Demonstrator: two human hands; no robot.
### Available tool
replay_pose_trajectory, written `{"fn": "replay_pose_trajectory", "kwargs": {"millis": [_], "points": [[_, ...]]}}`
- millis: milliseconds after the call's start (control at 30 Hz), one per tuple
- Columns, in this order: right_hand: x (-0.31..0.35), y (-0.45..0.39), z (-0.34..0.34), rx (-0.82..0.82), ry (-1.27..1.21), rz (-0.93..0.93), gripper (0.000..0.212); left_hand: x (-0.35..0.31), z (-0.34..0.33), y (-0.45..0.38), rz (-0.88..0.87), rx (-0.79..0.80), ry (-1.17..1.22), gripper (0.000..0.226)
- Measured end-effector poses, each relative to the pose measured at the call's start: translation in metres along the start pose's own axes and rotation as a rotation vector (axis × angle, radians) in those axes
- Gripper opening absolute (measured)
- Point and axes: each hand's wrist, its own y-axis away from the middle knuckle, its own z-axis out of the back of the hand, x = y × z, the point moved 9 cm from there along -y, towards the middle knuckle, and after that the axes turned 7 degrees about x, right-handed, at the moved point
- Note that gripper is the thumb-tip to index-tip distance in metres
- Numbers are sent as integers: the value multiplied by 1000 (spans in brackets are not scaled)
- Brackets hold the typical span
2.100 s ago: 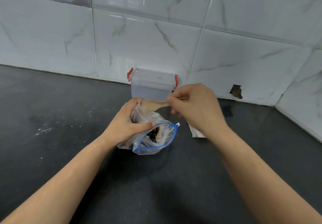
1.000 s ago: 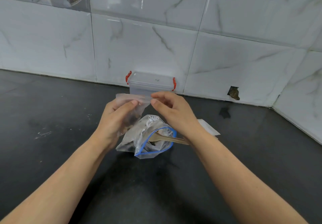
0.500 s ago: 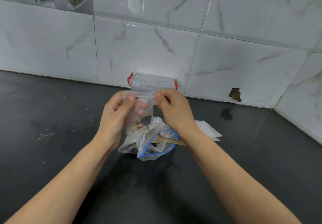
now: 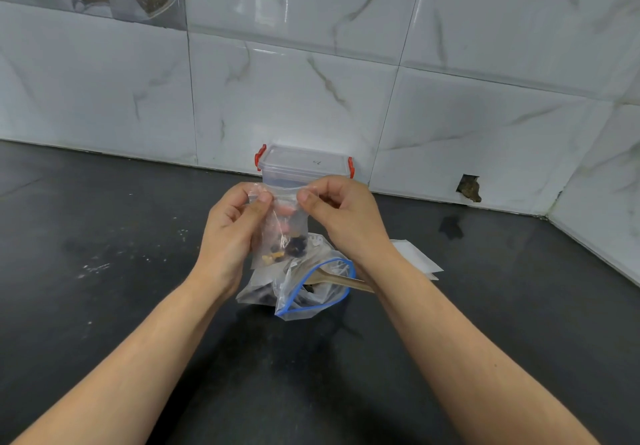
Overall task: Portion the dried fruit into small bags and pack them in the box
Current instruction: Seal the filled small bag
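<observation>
A small clear bag [image 4: 285,233] with a few dark and yellow pieces of dried fruit at its bottom hangs upright between my hands. My left hand [image 4: 232,226] pinches its top left corner, and my right hand [image 4: 341,216] pinches its top right corner. Below it on the dark counter lies the big clear bag [image 4: 308,288] with a blue zip rim, open, holding dark dried fruit. A wooden spoon [image 4: 343,280] sticks out of its mouth to the right. Behind my hands stands the clear plastic box [image 4: 303,165] with red clips, its lid on.
Flat white empty bags [image 4: 415,257] lie on the black counter [image 4: 104,236] to the right of the big bag. White marble tiles form the wall behind the box and the right corner. A hole [image 4: 469,188] shows in the wall at the right.
My right hand has left the wooden spoon in the big bag and taken the small bag's top. Both hands raised the small bag upright and now pinch its top edge.
</observation>
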Motion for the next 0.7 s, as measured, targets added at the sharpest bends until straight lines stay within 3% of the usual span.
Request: {"fn": "replay_pose_trajectory", "kwargs": {"millis": [267,500,700], "points": [[-5,-2,9,-63,158,-34,8,-1,4,0,-2,2,-45,6],[-6,-1,10,30,-97,-68,3,-1,9,-2,-3,-7,-51,8],[-12,-4,6,53,-102,-103,5,2,6,-1,3,33,-64,6]]}}
